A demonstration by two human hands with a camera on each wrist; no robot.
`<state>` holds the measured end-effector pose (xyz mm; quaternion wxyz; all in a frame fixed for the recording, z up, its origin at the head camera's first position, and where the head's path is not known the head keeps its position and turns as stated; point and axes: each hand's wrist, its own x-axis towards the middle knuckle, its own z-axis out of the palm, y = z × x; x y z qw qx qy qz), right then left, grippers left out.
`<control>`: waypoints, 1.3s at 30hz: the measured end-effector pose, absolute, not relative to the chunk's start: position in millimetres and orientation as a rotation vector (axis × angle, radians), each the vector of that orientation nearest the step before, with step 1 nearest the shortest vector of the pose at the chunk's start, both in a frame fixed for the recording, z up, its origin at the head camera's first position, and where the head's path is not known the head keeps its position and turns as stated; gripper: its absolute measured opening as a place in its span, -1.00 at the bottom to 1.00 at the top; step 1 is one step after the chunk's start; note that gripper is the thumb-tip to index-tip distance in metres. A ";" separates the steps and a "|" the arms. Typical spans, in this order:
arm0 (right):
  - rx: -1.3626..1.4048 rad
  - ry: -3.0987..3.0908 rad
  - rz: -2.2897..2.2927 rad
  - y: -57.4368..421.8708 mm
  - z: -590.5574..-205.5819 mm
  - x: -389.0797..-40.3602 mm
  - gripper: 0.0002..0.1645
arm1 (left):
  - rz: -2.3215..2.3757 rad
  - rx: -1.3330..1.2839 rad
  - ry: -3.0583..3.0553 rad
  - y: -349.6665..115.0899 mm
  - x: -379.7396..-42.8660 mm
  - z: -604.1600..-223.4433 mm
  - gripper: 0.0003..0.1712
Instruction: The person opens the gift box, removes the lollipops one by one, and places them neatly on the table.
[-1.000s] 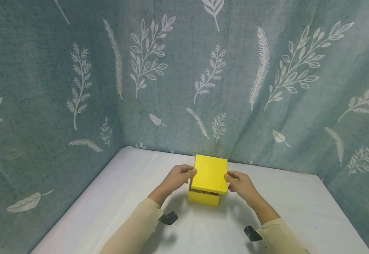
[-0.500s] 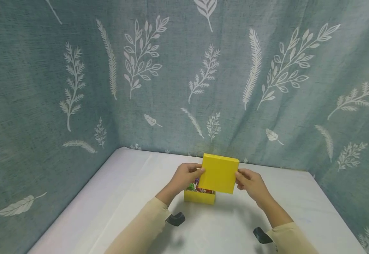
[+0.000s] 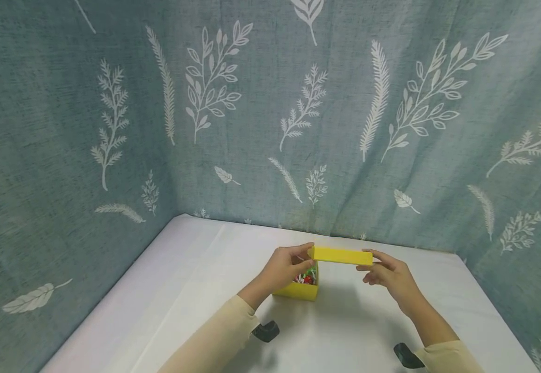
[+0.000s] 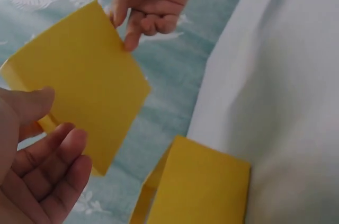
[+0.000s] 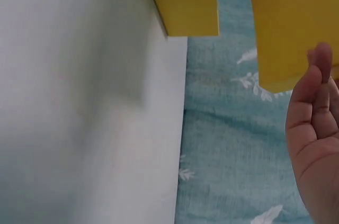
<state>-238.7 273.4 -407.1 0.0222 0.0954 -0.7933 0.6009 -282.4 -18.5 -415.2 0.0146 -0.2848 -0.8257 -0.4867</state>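
A flat, square yellow box lid [image 3: 342,256] is held up off the table, its narrow side facing me in the head view. My left hand [image 3: 289,269] pinches its left end between thumb and fingers. At the opposite end my right hand [image 3: 390,277] grips the lid's edge. The lid's broad yellow face [image 4: 85,75] shows in the left wrist view, with thumbs and fingers on two opposite edges. Behind my left hand stands the uncovered yellow box [image 3: 298,291], partly hidden by that hand. Small shiny red, green and white pieces [image 3: 306,277] fill it.
The box stands on a white-covered table [image 3: 345,336]. A blue-green curtain [image 3: 251,129] with white leaf prints hangs behind the table and along its left side. Dark bands [image 3: 266,331] stick out from both sleeve cuffs.
Both hands have raised the lid off the box and carried it to the right. It has tipped from showing its broad face to showing its narrow side, and the box's contents are exposed.
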 end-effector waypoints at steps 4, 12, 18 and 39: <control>0.233 -2.477 1.819 281.4 -405.8 -233.0 -0.45 | -1.510 -1.009 -2.553 -12.8 -276.7 -416.3 -0.39; 0.135 -2.591 1.703 303.3 -410.6 -221.4 -0.33 | -1.511 -1.174 -2.545 0.1 -264.4 -421.3 -0.39; 0.058 -2.705 1.627 318.9 -415.9 -209.0 -0.24 | -1.513 -1.215 -2.531 19.2 -256.9 -428.5 -0.35; -0.049 -3.020 1.260 381.5 -431.2 -174.0 -0.24 | -1.214 -1.249 -2.853 92.4 -221.6 -459.7 -0.03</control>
